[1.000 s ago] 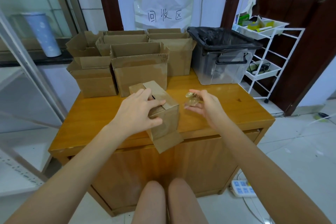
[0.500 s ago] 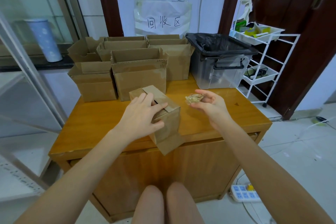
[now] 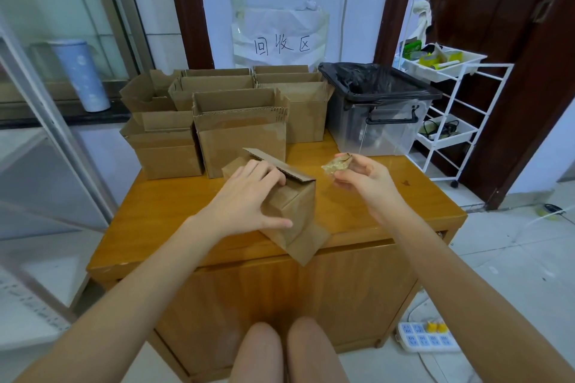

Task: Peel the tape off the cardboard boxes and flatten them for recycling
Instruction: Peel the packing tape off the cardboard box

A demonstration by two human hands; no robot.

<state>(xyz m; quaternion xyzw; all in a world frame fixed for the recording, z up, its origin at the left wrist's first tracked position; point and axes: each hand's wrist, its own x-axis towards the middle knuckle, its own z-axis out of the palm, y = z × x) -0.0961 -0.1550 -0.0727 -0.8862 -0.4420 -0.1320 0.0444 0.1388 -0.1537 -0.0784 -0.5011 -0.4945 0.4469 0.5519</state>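
Note:
A small cardboard box (image 3: 294, 214) lies tilted on the wooden cabinet top (image 3: 161, 214), one flap hanging over the front edge. My left hand (image 3: 249, 196) grips it from above, fingers curled over its top flap and thumb against its near side. To the right of the box, my right hand (image 3: 364, 180) is raised above the cabinet and pinches a crumpled wad of peeled tape (image 3: 337, 164). Several open cardboard boxes (image 3: 239, 130) stand in a group at the back of the cabinet.
A clear plastic bin (image 3: 376, 115) lined with a black bag sits at the back right of the cabinet. A white wire trolley (image 3: 451, 109) stands beside it to the right. A power strip (image 3: 426, 337) lies on the floor. My knees show below.
My right hand has lifted the tape wad slightly higher and away from the box. My left hand's fingers have curled further over the box's top flap.

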